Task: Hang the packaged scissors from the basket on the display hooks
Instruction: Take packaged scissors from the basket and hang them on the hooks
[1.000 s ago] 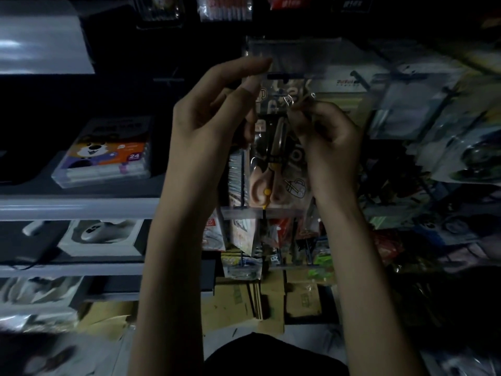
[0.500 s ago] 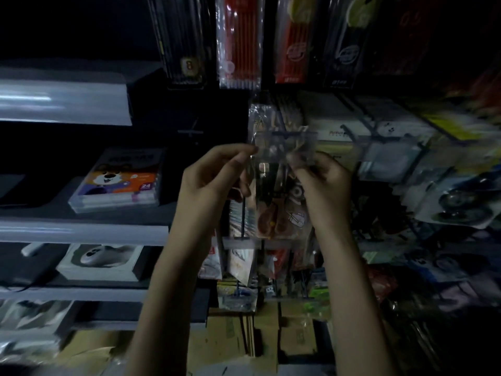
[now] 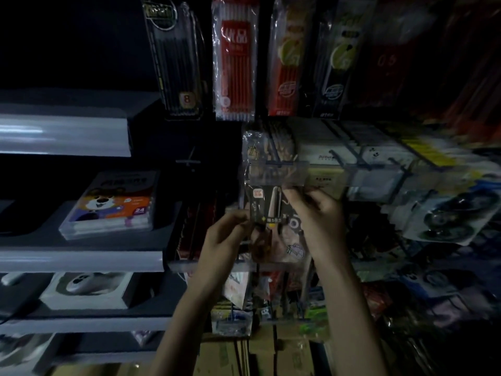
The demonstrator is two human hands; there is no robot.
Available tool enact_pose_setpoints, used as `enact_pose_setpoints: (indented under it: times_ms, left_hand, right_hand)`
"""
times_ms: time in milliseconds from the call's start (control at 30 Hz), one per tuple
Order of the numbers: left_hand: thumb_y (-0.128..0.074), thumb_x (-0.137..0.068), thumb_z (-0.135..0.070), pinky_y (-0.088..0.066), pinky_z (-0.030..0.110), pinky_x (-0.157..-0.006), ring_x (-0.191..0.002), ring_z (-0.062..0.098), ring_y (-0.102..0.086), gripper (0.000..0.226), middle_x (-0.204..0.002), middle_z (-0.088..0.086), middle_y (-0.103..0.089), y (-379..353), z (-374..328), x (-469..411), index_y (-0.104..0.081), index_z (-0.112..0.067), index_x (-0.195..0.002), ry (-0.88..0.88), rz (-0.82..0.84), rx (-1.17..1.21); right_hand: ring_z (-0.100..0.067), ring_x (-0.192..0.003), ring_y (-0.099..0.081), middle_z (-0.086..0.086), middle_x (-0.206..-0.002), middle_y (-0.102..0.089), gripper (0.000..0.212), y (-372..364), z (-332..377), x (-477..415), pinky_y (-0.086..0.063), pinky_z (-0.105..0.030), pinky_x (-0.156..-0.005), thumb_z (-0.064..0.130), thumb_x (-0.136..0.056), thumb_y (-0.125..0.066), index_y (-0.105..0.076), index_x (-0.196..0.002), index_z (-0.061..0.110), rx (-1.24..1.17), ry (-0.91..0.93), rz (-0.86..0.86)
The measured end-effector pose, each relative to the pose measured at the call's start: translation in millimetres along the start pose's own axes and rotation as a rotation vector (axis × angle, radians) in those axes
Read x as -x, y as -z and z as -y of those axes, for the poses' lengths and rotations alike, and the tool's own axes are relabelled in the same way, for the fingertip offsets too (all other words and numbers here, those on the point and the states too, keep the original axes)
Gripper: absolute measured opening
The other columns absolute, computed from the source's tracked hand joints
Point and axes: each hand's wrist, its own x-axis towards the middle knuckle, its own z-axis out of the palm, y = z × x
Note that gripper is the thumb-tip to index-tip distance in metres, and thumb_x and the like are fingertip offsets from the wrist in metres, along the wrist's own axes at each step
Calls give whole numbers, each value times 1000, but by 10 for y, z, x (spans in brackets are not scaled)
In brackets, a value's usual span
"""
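A packaged pair of scissors (image 3: 272, 213), with a dark card and pale handles, hangs upright at the middle of the dim display. My left hand (image 3: 225, 234) pinches its left edge. My right hand (image 3: 315, 213) grips its upper right side. Just above the pack a display hook (image 3: 279, 162) juts out behind a clear price-tag holder, with other clear packs hung on it. The pack's top lies under that holder, so I cannot tell whether it is on the hook. No basket is in view.
Pencil packs (image 3: 235, 63) hang in a row above. Grey shelves (image 3: 81, 259) on the left carry a crayon box (image 3: 113, 204) and a boxed mouse (image 3: 86, 286). More hung packages (image 3: 444, 221) crowd the right. Cardboard boxes (image 3: 260, 354) sit low down.
Both hands have dropped lower in the frame as the view tilted upward. My left hand's fingers, stretched up at the pack's top a second ago, now pinch its left edge lower down.
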Motion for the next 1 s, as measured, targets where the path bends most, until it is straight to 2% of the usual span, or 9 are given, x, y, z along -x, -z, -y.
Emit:
enact_pose_setpoints:
  times_ms: [167, 333, 467, 533, 600, 700, 833, 933, 1000]
  left_hand:
    - [-67, -100, -14, -54, 26, -67, -76, 16, -69, 7, -85, 6, -73, -6, 108, 30, -72, -12, -96, -63, -24, -31]
    - [-72, -97, -19, -60, 41, -78, -88, 24, -76, 7, -93, 7, -77, -4, 262, 7, -74, -14, -102, -75, -96, -77]
    - [-76, -95, -22, -54, 24, -74, -90, 15, -75, 6, -95, -2, -77, -28, 373, 9, -75, -24, -100, -86, -167, -184]
    - [-77, -95, -23, -54, 21, -72, -87, 14, -74, 4, -93, -4, -76, -47, 384, 5, -74, -24, -97, -92, -198, -208]
    - [-79, -92, -24, -55, 21, -71, -84, 13, -74, 7, -90, -5, -76, -59, 387, 7, -73, -21, -95, -92, -231, -201]
    - [-79, -91, -30, -56, 22, -70, -83, 13, -75, 12, -88, -5, -76, -75, 374, -6, -72, -21, -92, -83, -252, -207]
    - [-77, -90, -37, -57, 27, -70, -84, 13, -75, 16, -88, -5, -77, -63, 369, -98, -71, -22, -93, -97, -296, -223]
    - [-78, -91, -37, -61, 35, -75, -85, 13, -77, 16, -89, -4, -78, -55, 352, -208, -73, -22, -94, -129, -307, -241]
    - [-79, -92, -33, -61, 33, -76, -86, 10, -76, 12, -89, -6, -78, -77, 347, -260, -73, -23, -93, -132, -331, -251]
  right_hand:
    - [1, -68, -64, 7, -71, -72, 18, 109, -100, 182, -45, -11, -61, 27, -92, -76, -73, -84, 12, 126, 33, 106]
    - [-6, -69, -67, 2, -73, -73, 17, 141, -267, 290, -47, -20, -61, 28, -91, -77, -72, -81, 16, 213, -27, 114]
    - [-9, -79, -72, 4, -82, -76, 16, 139, -476, 348, -53, -35, -70, 36, -88, -79, -72, -87, 21, 257, -99, 51]
    - [-9, -82, -72, 6, -85, -76, 18, 142, -531, 366, -56, -40, -73, 40, -88, -79, -71, -89, 23, 293, -112, 29]
    - [-5, -80, -71, 10, -85, -76, 19, 134, -553, 375, -56, -37, -71, 42, -88, -79, -70, -89, 25, 320, -105, 4]
    - [0, -72, -69, 12, -82, -75, 19, 84, -550, 347, -53, -21, -58, 44, -88, -78, -68, -88, 27, 413, -75, -44]
    - [-1, -71, -66, 18, -77, -70, 23, -19, -557, 271, -52, -31, -56, 53, -86, -75, -66, -84, 32, 586, -14, -132]
    - [0, -70, -64, 17, -78, -69, 23, -86, -524, 206, -43, -25, -52, 54, -88, -73, -68, -87, 32, 635, 8, -168]
    - [0, -68, -62, 17, -77, -69, 24, -120, -518, 148, -41, -25, -51, 56, -88, -72, -67, -86, 33, 665, 27, -202]
